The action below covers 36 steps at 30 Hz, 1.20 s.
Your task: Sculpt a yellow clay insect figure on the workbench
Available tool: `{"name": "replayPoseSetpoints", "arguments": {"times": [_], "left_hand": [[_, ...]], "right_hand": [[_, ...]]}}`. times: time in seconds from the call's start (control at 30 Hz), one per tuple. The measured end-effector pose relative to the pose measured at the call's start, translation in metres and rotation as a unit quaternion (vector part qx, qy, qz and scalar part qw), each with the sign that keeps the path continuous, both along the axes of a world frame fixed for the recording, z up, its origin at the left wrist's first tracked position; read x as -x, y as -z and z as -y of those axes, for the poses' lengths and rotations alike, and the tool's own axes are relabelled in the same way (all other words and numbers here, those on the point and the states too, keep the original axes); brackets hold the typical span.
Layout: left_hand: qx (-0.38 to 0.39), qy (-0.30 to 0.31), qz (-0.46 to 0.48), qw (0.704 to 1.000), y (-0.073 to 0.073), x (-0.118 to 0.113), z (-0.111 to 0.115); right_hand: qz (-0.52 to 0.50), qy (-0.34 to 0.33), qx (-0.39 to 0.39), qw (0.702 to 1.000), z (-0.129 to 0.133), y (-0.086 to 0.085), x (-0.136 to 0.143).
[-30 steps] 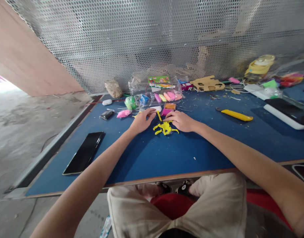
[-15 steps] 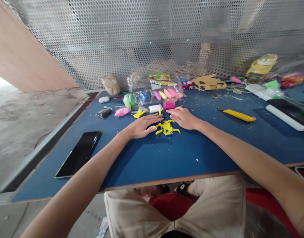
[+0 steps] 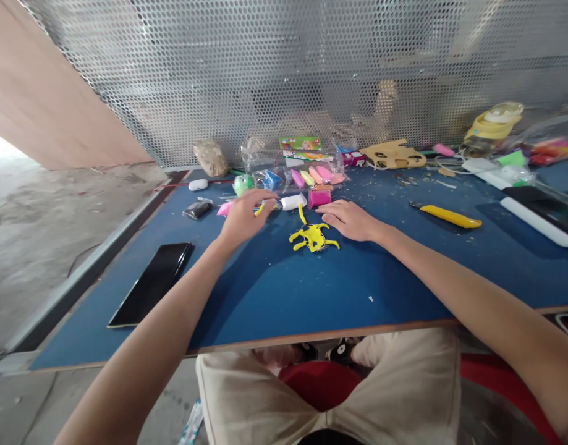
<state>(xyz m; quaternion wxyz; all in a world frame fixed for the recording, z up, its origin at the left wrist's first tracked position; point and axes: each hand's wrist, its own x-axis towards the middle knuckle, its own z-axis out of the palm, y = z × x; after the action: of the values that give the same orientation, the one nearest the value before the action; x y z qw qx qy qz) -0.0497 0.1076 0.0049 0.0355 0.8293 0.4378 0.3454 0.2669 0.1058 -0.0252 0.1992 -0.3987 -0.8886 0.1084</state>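
Note:
A yellow clay figure (image 3: 314, 237) with several curved limbs lies flat on the blue table (image 3: 284, 296). One thin strip of yellow clay sticks up from it toward a white clay packet (image 3: 293, 201). My left hand (image 3: 246, 216) is over the yellow clay packet (image 3: 260, 209), thumb and fingers apart around it; no firm grip on it shows. To the right of the figure, my right hand (image 3: 351, 219) rests on the table with its fingers stretched out, near the magenta clay packet (image 3: 319, 198), and holds nothing.
A black phone (image 3: 151, 284) lies at the left, a yellow cutter (image 3: 450, 216) at the right. Behind are clay packets in a clear bag (image 3: 306, 161), a beige cut-out piece (image 3: 392, 154) and a perforated metal screen (image 3: 284, 80). A dark packet (image 3: 198, 209) lies left of my left hand.
My left hand has moved left and away from the figure to the yellow packet, uncovering the thin yellow strip. My right hand has stayed nearly in place. The view has shifted slightly.

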Motion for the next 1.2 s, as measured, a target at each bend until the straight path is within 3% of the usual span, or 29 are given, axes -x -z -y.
{"name": "replayPoseSetpoints", "arguments": {"times": [0.07,0.1,0.2,0.37,0.5,0.6,0.67,0.73,0.87,1.0,1.2], "left_hand": [[-0.010,-0.085,-0.023,0.996,0.000,0.013,-0.007],[0.001,-0.100,-0.046,0.994,0.002,0.018,-0.010],[0.014,-0.115,-0.110,0.987,0.010,0.024,-0.017],[0.015,-0.142,-0.191,0.971,0.017,0.015,-0.019],[0.009,-0.167,-0.207,0.964,0.012,0.010,-0.015],[-0.005,-0.196,-0.158,0.968,0.004,0.010,-0.010],[0.008,-0.172,-0.059,0.983,0.000,0.008,-0.006],[0.052,-0.103,0.073,0.991,-0.001,0.001,-0.001],[0.158,0.040,0.272,0.948,0.002,-0.025,0.015],[0.202,0.087,0.297,0.929,0.003,-0.049,0.031],[0.181,0.075,0.283,0.939,0.001,-0.058,0.044]], "right_hand": [[0.001,-0.002,-0.007,1.000,0.000,0.000,0.000],[0.004,-0.002,-0.010,1.000,0.000,-0.001,0.000],[0.009,0.003,-0.012,1.000,0.002,-0.002,0.000],[-0.004,0.013,-0.012,1.000,0.005,-0.005,0.001],[-0.018,0.021,-0.030,0.999,0.007,-0.009,0.001],[-0.057,0.024,-0.052,0.997,0.011,-0.014,0.002],[-0.112,0.027,-0.067,0.991,0.016,-0.018,0.004],[-0.178,0.026,-0.083,0.980,0.022,-0.021,0.008],[-0.256,-0.002,-0.107,0.961,0.037,-0.026,0.021],[-0.315,0.010,-0.091,0.945,0.047,-0.029,0.033],[-0.357,0.056,-0.076,0.929,0.051,-0.034,0.035]]}}
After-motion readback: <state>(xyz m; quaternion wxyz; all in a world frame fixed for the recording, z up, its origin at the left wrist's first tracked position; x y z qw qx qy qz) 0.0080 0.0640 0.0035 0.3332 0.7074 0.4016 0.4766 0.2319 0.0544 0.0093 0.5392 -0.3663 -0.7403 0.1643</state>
